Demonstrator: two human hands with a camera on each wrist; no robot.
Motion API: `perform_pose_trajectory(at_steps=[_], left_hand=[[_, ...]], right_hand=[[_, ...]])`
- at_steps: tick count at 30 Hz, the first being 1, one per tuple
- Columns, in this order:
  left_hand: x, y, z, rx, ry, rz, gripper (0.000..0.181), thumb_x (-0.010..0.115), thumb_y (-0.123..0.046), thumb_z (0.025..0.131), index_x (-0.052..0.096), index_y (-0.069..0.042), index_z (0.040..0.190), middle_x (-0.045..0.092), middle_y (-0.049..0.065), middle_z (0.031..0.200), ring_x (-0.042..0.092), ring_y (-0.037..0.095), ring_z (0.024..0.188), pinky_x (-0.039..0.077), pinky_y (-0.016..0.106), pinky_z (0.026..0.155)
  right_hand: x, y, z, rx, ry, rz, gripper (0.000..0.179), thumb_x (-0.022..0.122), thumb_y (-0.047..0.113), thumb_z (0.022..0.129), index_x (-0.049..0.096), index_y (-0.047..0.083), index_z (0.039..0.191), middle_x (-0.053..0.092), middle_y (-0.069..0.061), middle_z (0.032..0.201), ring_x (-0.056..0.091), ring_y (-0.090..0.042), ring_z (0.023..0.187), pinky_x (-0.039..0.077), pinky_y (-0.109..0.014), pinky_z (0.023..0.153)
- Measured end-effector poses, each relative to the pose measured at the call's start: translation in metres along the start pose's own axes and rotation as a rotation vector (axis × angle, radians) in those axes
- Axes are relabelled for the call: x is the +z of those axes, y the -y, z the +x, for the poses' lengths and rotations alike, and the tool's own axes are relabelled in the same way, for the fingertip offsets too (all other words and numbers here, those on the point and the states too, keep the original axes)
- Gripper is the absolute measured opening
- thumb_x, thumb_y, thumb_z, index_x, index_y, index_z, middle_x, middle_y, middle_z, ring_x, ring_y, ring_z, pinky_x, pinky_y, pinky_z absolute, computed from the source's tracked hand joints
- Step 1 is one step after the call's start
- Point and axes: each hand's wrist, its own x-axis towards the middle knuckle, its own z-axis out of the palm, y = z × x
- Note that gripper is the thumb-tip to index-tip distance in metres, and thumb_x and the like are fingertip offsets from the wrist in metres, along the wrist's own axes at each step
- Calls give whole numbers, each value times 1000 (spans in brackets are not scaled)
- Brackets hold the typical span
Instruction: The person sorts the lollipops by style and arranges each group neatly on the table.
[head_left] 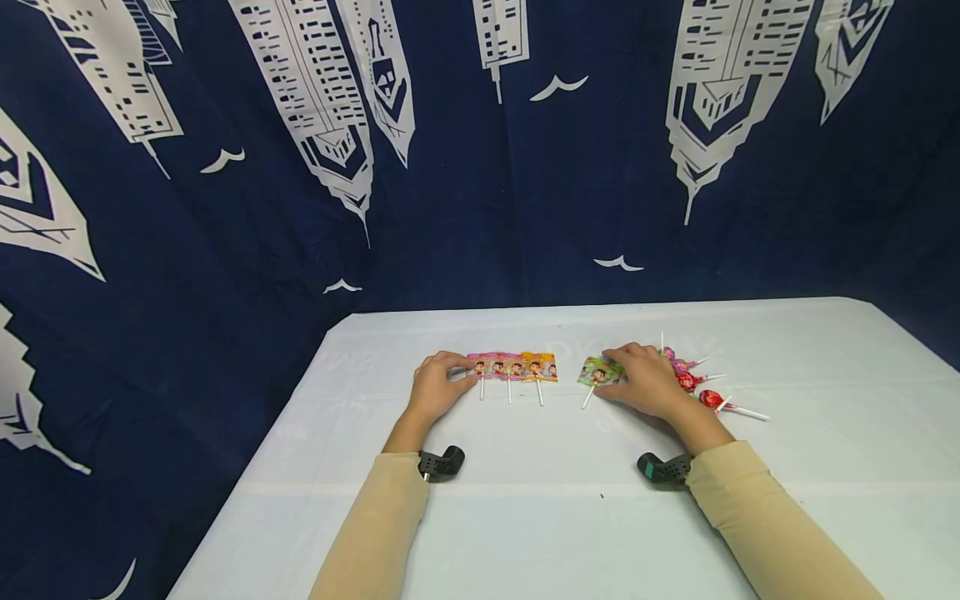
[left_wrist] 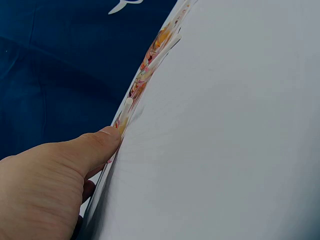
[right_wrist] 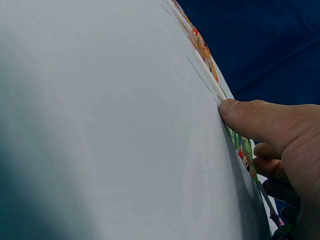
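Observation:
A row of flat-wrapped lollipops lies on the white table: pink lollipops (head_left: 498,364) at the left and an orange lollipop (head_left: 538,367) at the right end, sticks toward me. My left hand (head_left: 435,387) pinches the leftmost pink one at its edge; in the left wrist view its thumb (left_wrist: 107,142) presses the wrapper. Right of a small gap lies a green lollipop (head_left: 592,370), its stick slanting toward me. My right hand (head_left: 647,382) holds this one between thumb and fingers, covering its right part. In the right wrist view the thumb (right_wrist: 240,114) lies at its lower edge.
Beyond my right hand lie several round lollipops, among them a red lollipop (head_left: 711,400) and a purple lollipop (head_left: 673,361), partly hidden by the hand. A dark blue cloth (head_left: 465,242) with white building prints hangs behind the table (head_left: 540,525).

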Motion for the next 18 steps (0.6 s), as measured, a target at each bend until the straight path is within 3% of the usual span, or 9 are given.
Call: perform_pose_trajectory(at_steps=[18], left_hand=[[-1,-2,-1,-10,-2,-6,24,78,-25,86,77,-12,107,70,6,121,58,30,121,32,53,113]], right_hand=[[-1,1,-1,21,26,13,67,77,39,78,61,3,132,59,-24,124,49,-41,112,35,-57,94]])
